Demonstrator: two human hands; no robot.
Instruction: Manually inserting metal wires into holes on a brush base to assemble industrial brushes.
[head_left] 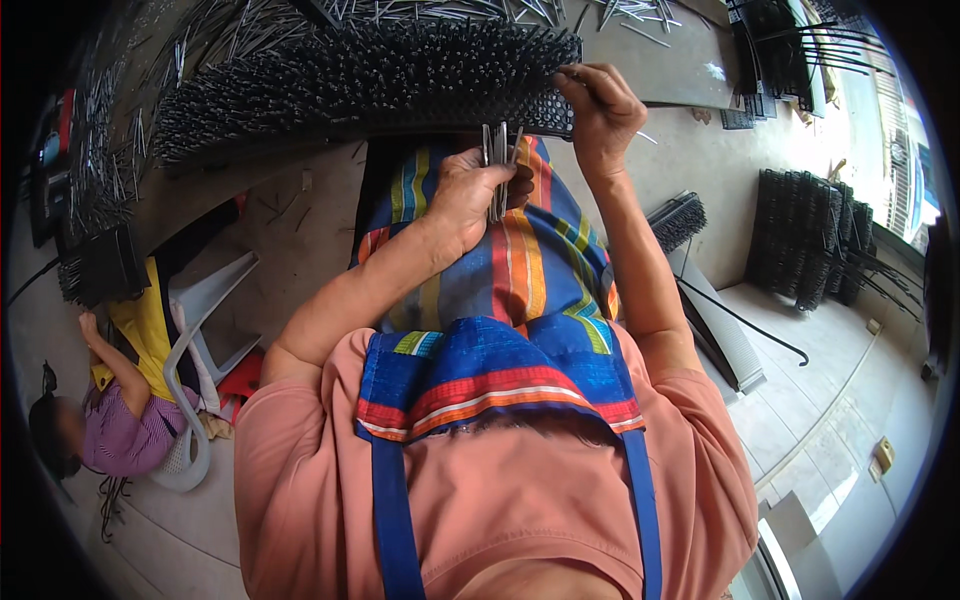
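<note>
Across my lap lies a long black perforated rack (552,112), its holes mostly filled with upright dark pins (370,80). Bare holes show at its right end. My left hand (465,200) is closed around a small bundle of thin silvery metal rods (499,150), held in front of the rack's near edge. At the rack's right end is my right hand (607,108), raised, with thumb and fingers pinched together. Whatever sits in that pinch is too small to make out.
Loose metal rods (640,15) lie heaped on the work surface beyond the rack. Stacked black pin racks (805,235) stand on the floor at right, near a hooked black rod (745,325). At left a co-worker (130,420) sits on a white plastic chair (190,440).
</note>
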